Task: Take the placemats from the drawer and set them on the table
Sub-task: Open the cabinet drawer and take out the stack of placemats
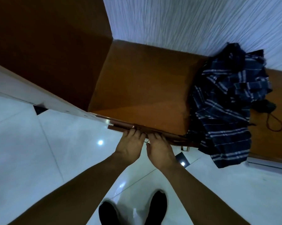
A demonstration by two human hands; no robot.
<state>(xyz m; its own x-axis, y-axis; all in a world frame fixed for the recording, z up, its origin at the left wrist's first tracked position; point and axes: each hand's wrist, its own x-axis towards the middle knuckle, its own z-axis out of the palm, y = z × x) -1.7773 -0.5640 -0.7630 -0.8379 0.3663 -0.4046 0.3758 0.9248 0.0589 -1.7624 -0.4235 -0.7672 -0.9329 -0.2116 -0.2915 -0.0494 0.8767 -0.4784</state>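
I look straight down on a low brown wooden cabinet against a white wall. Along its front edge runs the thin dark strip of the drawer front, barely out from the cabinet. My left hand and my right hand are side by side at that strip, fingers hooked over its top edge. A small metal handle shows between them. No placemats are in view; the drawer's inside is hidden.
A crumpled dark blue plaid cloth lies on the cabinet's right part and hangs over the front. A black corded item sits beside it. A tall wooden unit and a white panel stand left. My shoes are on glossy white tiles.
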